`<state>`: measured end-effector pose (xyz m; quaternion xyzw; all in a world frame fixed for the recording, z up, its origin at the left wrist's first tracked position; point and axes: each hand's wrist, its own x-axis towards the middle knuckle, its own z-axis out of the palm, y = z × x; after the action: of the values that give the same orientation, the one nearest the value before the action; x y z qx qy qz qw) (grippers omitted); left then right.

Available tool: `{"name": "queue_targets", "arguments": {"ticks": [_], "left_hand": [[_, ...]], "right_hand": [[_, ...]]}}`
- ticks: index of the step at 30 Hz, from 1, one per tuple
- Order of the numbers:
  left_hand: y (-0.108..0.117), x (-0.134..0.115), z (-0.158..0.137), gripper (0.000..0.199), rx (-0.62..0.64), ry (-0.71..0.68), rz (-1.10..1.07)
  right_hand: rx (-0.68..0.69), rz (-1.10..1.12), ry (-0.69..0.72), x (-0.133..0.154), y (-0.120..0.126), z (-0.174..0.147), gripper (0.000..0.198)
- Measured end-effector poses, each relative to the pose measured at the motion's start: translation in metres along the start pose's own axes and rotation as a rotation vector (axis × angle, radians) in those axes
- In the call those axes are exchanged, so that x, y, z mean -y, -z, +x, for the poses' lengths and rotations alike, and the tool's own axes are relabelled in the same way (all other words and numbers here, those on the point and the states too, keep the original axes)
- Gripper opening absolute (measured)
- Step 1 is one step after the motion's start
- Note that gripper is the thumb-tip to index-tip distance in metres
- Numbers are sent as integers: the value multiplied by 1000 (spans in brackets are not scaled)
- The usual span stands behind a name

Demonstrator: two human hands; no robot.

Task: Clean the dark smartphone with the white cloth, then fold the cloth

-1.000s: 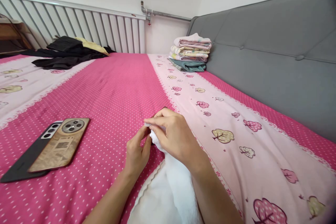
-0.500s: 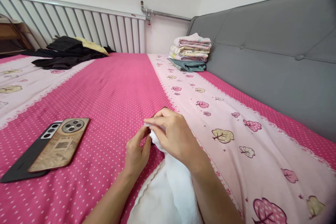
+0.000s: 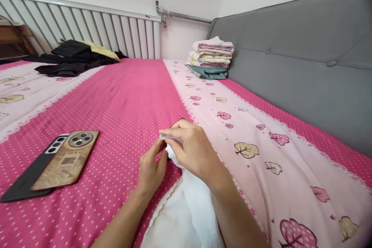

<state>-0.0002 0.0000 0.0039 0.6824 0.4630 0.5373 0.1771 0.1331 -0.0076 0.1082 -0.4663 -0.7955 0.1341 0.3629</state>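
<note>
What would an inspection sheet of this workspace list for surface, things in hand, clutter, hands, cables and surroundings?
Surface: pink polka-dot fabric bedspread with pale tree-print bands, lightly wrinkled.
Things in hand: fluffy white cloth, running past the bottom edge.
Clutter: gold-brown rectangular smartphone overlapping black smartphone; heaped black clothing; folded pastel fabric stack.
Hands: right hand pinches the cloth; left hand close beside it, grip hidden.
Cables: possible thin dark cord, far left.
Surroundings: white ribbed metal radiator, grey padded headboard, grey metal pipe.
</note>
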Motion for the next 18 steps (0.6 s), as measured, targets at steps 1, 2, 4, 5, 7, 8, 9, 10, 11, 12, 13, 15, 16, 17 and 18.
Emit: {"name": "queue_targets", "arguments": {"ticks": [1, 2, 4, 5, 7, 8, 9, 10, 11, 12, 13, 15, 16, 17, 18], "left_hand": [[0, 0, 0, 37, 4, -1, -8], [0, 0, 0, 37, 9, -2, -17], [0, 0, 1, 37, 29, -7, -39], [0, 0, 1, 38, 45, -9, -48], [0, 1, 2, 38, 81, -2, -53], [-1, 1, 2, 39, 101, 7, -52], [-1, 2, 2, 40, 123, 18, -49], [-2, 2, 2, 42, 148, 34, -47], [-2, 2, 2, 44, 178, 49, -43], [-2, 2, 2, 47, 214, 65, -33], [-2, 3, 2, 49, 256, 83, -14], [-3, 4, 2, 48, 343, 122, 60], [-3, 4, 2, 44, 374, 138, 105], [-3, 5, 2, 39, 393, 150, 148], [-3, 6, 2, 34, 403, 159, 185]], "right_hand": [[-3, -2, -5, 0, 0, 0, 30], [-6, -8, -11, 0, 0, 0, 31], [-12, -35, -21, 0, 0, 0, 35], [-11, -54, -24, 0, 0, 0, 36], [2, -95, -34, 0, -1, 0, 36], [10, -114, -41, 0, -1, 0, 35], [17, -130, -51, 0, -1, 0, 35], [22, -143, -61, 0, -1, 0, 34], [23, -154, -73, 0, 0, 1, 32], [19, -163, -85, 0, 0, 1, 30], [11, -170, -97, -1, 1, 1, 28], [-7, -176, -121, -2, 4, 2, 25], [-15, -175, -130, -3, 5, 2, 24], [-20, -173, -135, -4, 6, 3, 23], [-22, -169, -136, -5, 6, 3, 23]]}}
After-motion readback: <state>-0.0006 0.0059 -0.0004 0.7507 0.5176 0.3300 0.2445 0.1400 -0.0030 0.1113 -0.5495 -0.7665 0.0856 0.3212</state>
